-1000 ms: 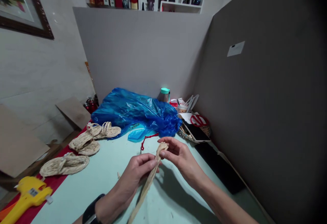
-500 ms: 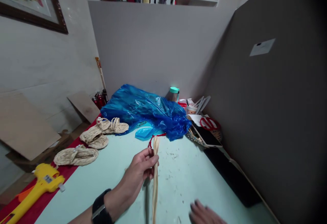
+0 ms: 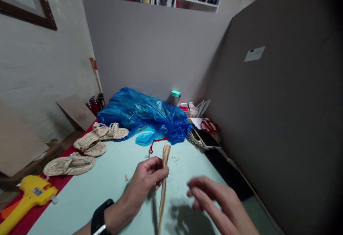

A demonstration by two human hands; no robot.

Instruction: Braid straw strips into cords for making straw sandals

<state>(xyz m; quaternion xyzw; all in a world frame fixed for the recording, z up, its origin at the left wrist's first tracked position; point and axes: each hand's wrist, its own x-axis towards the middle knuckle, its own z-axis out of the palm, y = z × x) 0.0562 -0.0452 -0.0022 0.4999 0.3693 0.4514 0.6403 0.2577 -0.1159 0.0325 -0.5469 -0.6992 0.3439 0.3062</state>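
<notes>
A long pale strip of straw (image 3: 166,155) stands upright over the table, folded or flattened broad at its top. My left hand (image 3: 146,177), a dark watch on its wrist, pinches it between thumb and fingers. My right hand (image 3: 217,201) hovers to the right of the strip with fingers parted and curved, holding nothing. Behind the strip a knotted red cord (image 3: 151,147) lies on the table. Small woven straw sandals (image 3: 70,165) sit at the left edge, and nearer me is a yellow glue gun (image 3: 34,193).
A blue plastic bag (image 3: 144,111) lies across the back of the table. Right of it are a basket (image 3: 197,139), red-handled scissors (image 3: 209,126) and a bottle with a green lid (image 3: 175,94). A grey partition (image 3: 281,120) closes off the right side.
My right hand has come up and inward from the lower right edge toward the straw strip. My left hand keeps its hold. The whole view has shifted slightly.
</notes>
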